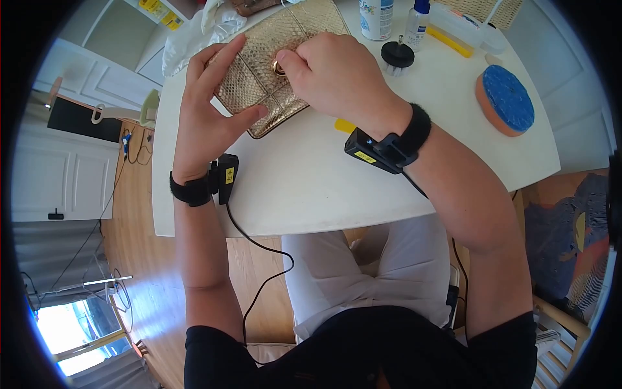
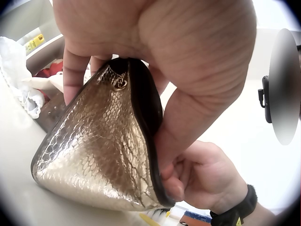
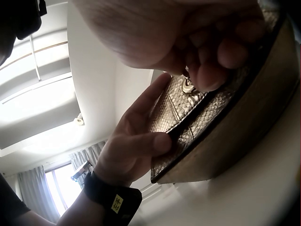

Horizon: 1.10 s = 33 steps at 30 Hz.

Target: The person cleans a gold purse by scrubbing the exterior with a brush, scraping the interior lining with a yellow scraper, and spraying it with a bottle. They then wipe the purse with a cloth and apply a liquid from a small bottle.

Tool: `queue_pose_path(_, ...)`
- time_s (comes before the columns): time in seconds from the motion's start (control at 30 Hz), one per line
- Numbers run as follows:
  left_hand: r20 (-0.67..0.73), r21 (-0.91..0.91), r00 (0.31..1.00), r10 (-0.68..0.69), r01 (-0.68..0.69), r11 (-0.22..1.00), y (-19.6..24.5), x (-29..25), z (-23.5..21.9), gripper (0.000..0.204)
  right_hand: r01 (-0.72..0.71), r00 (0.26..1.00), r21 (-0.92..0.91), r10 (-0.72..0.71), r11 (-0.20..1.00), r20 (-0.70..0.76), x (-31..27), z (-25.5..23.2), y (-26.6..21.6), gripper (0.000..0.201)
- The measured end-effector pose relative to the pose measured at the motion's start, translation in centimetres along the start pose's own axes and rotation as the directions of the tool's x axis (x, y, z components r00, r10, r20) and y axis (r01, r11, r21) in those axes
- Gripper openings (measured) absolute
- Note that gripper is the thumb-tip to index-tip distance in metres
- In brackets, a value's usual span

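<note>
A gold handbag [image 1: 240,87] with a snakeskin pattern and dark edging stands on the white table, seen from its side panel in the left wrist view. My left hand [image 1: 210,107] grips its left end, the thumb on the near edge and the fingers spread over the far side. At the middle of the bag sits a gold ring-shaped clasp [image 3: 188,87]. The fingers of my right hand [image 1: 340,78] are curled at this clasp, with the thumb against the ring; their tips are partly hidden behind the hand in the head view.
Behind the bag lies white cloth [image 1: 194,50]. On the right stand a spray can [image 1: 376,19], a blue-capped bottle [image 1: 416,27], a black round brush [image 1: 397,56] and a blue-and-orange round pad [image 1: 508,100]. A cable [image 1: 259,246] hangs from the left wrist camera over the table's front edge.
</note>
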<state>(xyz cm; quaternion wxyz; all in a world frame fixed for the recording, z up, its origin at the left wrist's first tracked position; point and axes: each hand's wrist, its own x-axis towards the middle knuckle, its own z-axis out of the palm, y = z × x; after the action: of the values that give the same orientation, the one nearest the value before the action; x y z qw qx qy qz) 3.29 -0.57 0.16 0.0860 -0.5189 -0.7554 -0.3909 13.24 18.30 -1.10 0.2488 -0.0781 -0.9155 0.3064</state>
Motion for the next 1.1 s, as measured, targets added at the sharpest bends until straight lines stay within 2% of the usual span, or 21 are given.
queue_pose_path(0.23,-0.014,-0.029,1.000,0.019,-0.020,0.999,-0.13,0.05,0.19,0.090,0.037,0.999,-0.001,-0.037,0.999,-0.032,-0.07,0.51,0.30,0.039)
queue_pose_path(0.3,-0.009,-0.019,1.000,0.012,-0.012,1.000,-0.02,0.00,0.14,0.090,0.110,0.984,-0.020,-0.112,0.994,-0.137,-0.25,0.63,0.47,0.038)
queue_pose_path(0.33,-0.006,-0.007,1.000,0.006,-0.006,1.000,0.02,0.00,0.09,0.090,0.111,0.984,-0.020,-0.113,0.994,-0.138,-0.22,0.60,0.48,0.038)
queue_pose_path(0.4,-0.013,-0.022,1.000,0.022,-0.022,1.000,-0.16,0.07,0.20,0.090,0.110,0.981,-0.088,-0.122,0.990,-0.151,-0.19,0.53,0.48,0.023)
queue_pose_path(0.5,-0.016,-0.020,0.999,0.029,-0.029,0.999,-0.24,0.05,0.21,0.090,0.089,0.986,-0.100,-0.101,0.991,-0.129,-0.23,0.20,0.31,0.013)
queue_pose_path(0.63,-0.016,-0.021,0.999,0.030,-0.031,0.999,-0.38,0.05,0.22,0.090,0.098,0.990,-0.133,-0.110,0.986,-0.090,-0.24,-0.01,0.36,0.011)
queue_pose_path(0.7,-0.016,-0.023,0.999,0.030,-0.031,0.999,-0.26,0.07,0.25,0.090,0.145,0.981,-0.148,-0.162,0.978,-0.107,-0.16,0.14,0.65,0.010)
queue_pose_path(1.03,-0.014,0.015,1.000,0.019,-0.019,1.000,-0.33,0.02,0.09,0.091,0.179,0.969,-0.130,-0.197,0.975,-0.148,-0.11,0.34,0.76,0.007)
queue_pose_path(1.1,-0.016,0.008,1.000,0.018,-0.018,1.000,-0.33,-0.01,0.16,0.091,0.261,0.947,-0.103,-0.275,0.960,-0.166,-0.10,0.42,0.86,0.005)
